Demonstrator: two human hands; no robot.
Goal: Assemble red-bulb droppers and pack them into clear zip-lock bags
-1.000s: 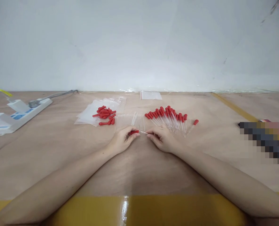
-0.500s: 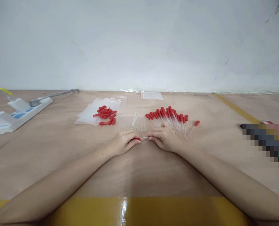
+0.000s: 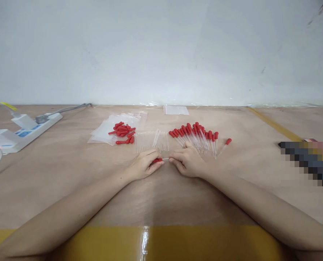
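Between thumb and fingers, my left hand pinches a red rubber bulb. A thin clear glass tube runs from the bulb's end to my right hand, whose fingertips are closed on it and cover its far part. How deep the tube sits in the bulb I cannot tell. Just beyond my hands lies a row of clear glass tubes, two of them slanted on top. Loose red bulbs are heaped behind my left hand. Several droppers with red bulbs lie fanned out behind my right hand.
Clear plastic bags lie under the loose bulbs. A small white bag is near the wall, and a lone dropper lies to the right. A power strip with plugs is at left. A blurred dark object is at right.
My right hand has shifted slightly left, closer to my left hand, and less of the glass tube shows between them. More of the red bulb is visible in my left hand.
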